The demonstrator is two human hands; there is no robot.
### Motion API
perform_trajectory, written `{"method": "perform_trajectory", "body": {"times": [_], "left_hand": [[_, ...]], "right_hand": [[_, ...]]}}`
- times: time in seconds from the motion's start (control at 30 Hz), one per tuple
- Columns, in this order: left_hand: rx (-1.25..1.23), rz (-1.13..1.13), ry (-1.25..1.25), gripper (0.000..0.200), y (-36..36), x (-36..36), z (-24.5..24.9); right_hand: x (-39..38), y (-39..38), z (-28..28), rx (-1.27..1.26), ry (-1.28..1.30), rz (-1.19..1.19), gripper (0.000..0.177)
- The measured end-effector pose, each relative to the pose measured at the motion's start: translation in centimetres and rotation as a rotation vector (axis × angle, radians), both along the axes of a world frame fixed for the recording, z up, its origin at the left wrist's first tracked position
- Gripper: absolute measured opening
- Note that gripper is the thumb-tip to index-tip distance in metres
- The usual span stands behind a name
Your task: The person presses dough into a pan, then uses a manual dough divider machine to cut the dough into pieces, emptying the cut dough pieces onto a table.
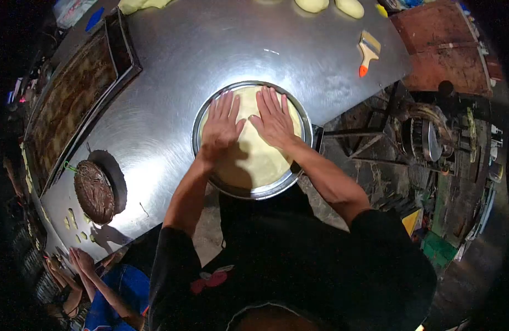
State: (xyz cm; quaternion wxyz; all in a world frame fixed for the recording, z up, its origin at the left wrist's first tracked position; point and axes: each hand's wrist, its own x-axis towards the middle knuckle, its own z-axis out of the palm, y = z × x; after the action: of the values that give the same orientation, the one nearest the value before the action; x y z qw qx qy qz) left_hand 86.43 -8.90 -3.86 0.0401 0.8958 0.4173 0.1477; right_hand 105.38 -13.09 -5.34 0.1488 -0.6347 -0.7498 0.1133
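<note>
A round metal pan (259,194) stands at the near edge of the steel table, lined with a flat sheet of pale dough (260,160). Palm down on the dough's left half, my left hand (221,124) has its fingers stretched toward the far rim. My right hand (274,118) lies flat on the right half, its fingertips close to that same rim. Both thumbs point inward, with a strip of dough between them. Neither hand grips anything.
A brush (369,52) lies at the table's right. Dough balls (312,4) sit at the far edge. Leftward are a bowl of brown paste (94,192), dark baking trays (78,99) and dough scraps. Another person's hands (81,259) rest at the lower-left table edge.
</note>
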Motion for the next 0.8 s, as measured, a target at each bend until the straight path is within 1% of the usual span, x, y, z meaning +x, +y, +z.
{"method": "perform_trajectory", "body": {"times": [0.03, 0.07, 0.1, 0.13, 0.17, 0.2, 0.23, 0.27, 0.3, 0.33, 0.37, 0.4, 0.43, 0.5, 0.53, 0.57, 0.6, 0.63, 0.67, 0.73, 0.77, 0.8], "left_hand": [[0.010, 0.007, 0.000, 0.063, 0.4, 0.2, -0.6], [0.014, 0.111, 0.043, 0.064, -0.3, 0.4, -0.9], [0.003, 0.208, 0.094, 0.064, -1.9, 0.2, -0.7], [0.002, 0.210, 0.098, 0.064, -2.6, 0.1, -0.4], [-0.158, 0.320, 0.147, 0.062, -3.2, 0.0, 0.4], [-0.305, 0.426, 0.188, 0.060, -3.2, 0.0, 1.3], [-0.353, 0.412, 0.333, 0.060, -2.9, 0.0, 2.1], [-0.346, 0.398, 0.321, 0.060, -1.1, 0.8, 1.6], [-0.164, 0.117, 0.176, 0.060, 0.3, 1.5, 0.6], [0.005, -0.164, 0.031, 0.060, 0.1, 1.2, -0.2], [-0.021, -0.156, 0.118, 0.063, 0.8, 0.5, -0.2], [-0.004, -0.151, 0.107, 0.063, 1.5, 1.0, -0.6], [-0.040, -0.062, 0.112, 0.063, 0.7, 1.0, -0.9], [-0.113, 0.088, 0.119, 0.064, -1.2, 0.8, -0.8], [-0.110, 0.081, 0.126, 0.064, -2.1, 0.6, -0.8], [-0.147, 0.183, 0.172, 0.064, -3.1, 0.4, -1.0], [-0.171, 0.284, 0.209, 0.064, -2.6, 0.9, 0.3], [-0.337, 0.314, 0.378, 0.066, -2.1, 1.6, 1.4], [-0.341, 0.304, 0.375, 0.066, -1.4, 2.1, 0.9], [-0.078, -0.146, 0.082, 0.068, 0.0, 2.0, -0.9], [-0.141, -0.120, 0.083, 0.069, 0.3, 1.5, -0.7], [-0.132, -0.117, 0.078, 0.069, 0.4, 1.9, -0.4]], "right_hand": [[0.6, 1.2, 0.1, -0.019, 0.029, 0.079, 0.059], [0.6, 1.9, 0.5, -0.024, 0.034, 0.078, 0.059], [0.4, 2.1, 0.8, -0.071, 0.093, 0.171, 0.059], [0.6, 3.3, 1.2, -0.098, 0.145, 0.273, 0.059], [1.3, 4.5, 1.4, -0.239, 0.252, 0.366, 0.059], [0.9, 4.0, 1.7, -0.225, 0.248, 0.363, 0.059], [0.1, 3.0, 2.0, -0.161, 0.208, 0.196, 0.060], [-0.1, 2.0, 1.6, -0.116, 0.167, 0.025, 0.061], [0.1, 0.7, -0.4, -0.062, 0.020, 0.067, 0.064], [0.2, 0.4, -0.6, -0.016, -0.081, 0.115, 0.067], [0.8, -0.3, 0.0, -0.108, -0.090, 0.139, 0.068], [2.2, 0.0, 0.7, -0.184, -0.115, 0.174, 0.068], [2.6, 0.6, 0.7, -0.185, -0.118, 0.171, 0.068], [3.0, 1.3, 0.2, -0.087, -0.045, 0.300, 0.063], [3.3, 2.3, 0.2, -0.063, 0.022, 0.359, 0.058], [2.9, 2.5, 1.7, -0.164, 0.088, 0.308, 0.059], [2.4, 2.9, 3.4, -0.251, 0.147, 0.255, 0.060], [1.7, 1.7, 3.1, -0.105, 0.201, 0.145, 0.063], [1.0, 0.4, 2.3, -0.108, 0.164, 0.016, 0.065], [2.2, -1.7, 0.2, -0.015, -0.054, 0.067, 0.066], [2.9, -1.6, 0.1, -0.028, -0.078, 0.055, 0.063], [3.7, -0.1, 0.7, -0.019, -0.084, 0.057, 0.063]]}}
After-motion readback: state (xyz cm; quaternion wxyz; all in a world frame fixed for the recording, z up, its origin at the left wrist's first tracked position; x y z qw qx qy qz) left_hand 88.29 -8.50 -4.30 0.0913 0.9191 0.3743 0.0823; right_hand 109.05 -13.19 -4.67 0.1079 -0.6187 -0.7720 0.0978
